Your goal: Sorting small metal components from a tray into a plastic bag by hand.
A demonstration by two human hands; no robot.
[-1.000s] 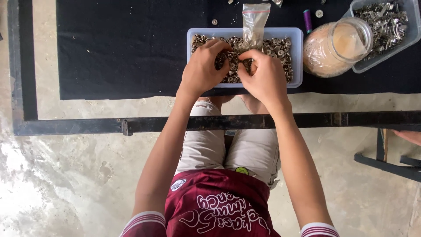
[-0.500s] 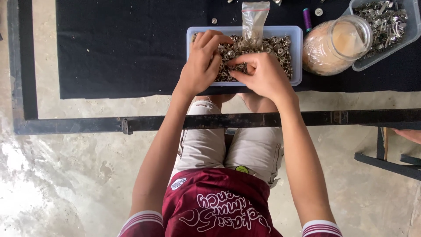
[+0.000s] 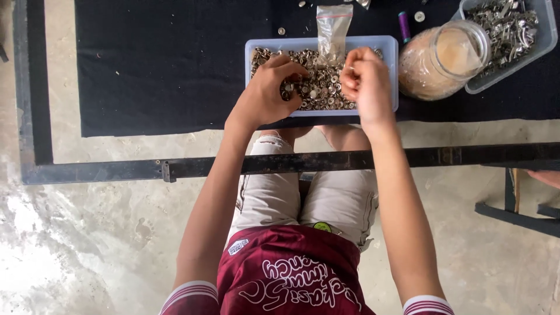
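Two hands over one clear tray (image 3: 392, 70) of small metal rings (image 3: 324, 87), left hand (image 3: 269, 90) curling fingers into rings, right hand (image 3: 368, 81) pinching something too small to tell, one glass jar (image 3: 443, 58) near table's far edge

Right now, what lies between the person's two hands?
In the head view, small metal rings in the plastic tray lie between left hand and right hand.

Soft, even daylight fills the scene, bright on the pale floor (image 3: 87, 245) toward seven o'clock, where it nearly washes out. Shadows are faint. The black cloth (image 3: 163, 64) swallows detail. Focus is fairly sharp; edges bend slightly.
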